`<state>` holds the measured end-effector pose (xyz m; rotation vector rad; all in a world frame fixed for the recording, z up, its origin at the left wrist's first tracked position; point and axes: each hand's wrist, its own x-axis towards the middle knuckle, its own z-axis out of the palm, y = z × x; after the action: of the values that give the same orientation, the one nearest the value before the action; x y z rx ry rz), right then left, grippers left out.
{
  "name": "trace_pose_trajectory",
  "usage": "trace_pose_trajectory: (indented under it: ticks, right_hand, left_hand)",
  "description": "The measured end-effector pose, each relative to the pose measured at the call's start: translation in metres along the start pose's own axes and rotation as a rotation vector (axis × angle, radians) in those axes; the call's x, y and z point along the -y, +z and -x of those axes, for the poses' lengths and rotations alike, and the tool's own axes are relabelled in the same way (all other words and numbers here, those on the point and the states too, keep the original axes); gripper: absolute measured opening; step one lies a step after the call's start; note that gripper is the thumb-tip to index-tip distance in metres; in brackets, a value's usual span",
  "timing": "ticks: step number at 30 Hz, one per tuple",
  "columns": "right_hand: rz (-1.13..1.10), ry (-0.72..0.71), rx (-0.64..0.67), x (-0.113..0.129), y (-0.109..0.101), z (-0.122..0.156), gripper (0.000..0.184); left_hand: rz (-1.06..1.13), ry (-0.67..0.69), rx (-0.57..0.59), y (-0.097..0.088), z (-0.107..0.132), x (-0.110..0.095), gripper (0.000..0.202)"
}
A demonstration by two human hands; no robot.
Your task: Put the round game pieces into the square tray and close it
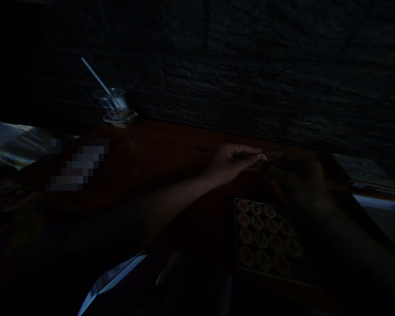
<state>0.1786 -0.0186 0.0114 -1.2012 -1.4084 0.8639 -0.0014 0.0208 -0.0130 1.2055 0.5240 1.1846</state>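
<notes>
The scene is very dark. My left hand reaches in from the left, pinching a small round xiangqi piece with a red character between thumb and fingers. My right hand comes from the right, its fingers close beside that piece; shadow hides whether they grip anything. Nearer to me, below both hands, lies a shallow square box holding several xiangqi pieces in rows, with red or dark characters. My right forearm covers part of the box's right side.
On the brown wooden table, a clear plastic cup with a straw stands on a crumpled base near the dark textured wall. A clear plastic packet lies at far left. Pale flat surfaces show at right.
</notes>
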Motion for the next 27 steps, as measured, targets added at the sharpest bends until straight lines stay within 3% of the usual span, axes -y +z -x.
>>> trace_pose_trajectory:
  ticks: [8, 19, 27]
  right_hand:
    - [-0.116, 0.049, 0.028, 0.008, 0.007, 0.003, 0.029]
    - [-0.174, 0.009, 0.042, -0.001, 0.005, 0.000, 0.035]
    - [-0.165, -0.010, 0.046, 0.002, 0.006, 0.001, 0.029]
  left_hand:
    - [-0.208, 0.109, -0.028, 0.001, 0.004, -0.004, 0.033]
    - [-0.073, 0.010, -0.121, 0.009, 0.011, -0.016, 0.033]
    - [-0.120, 0.041, -0.085, 0.007, 0.010, -0.015, 0.039]
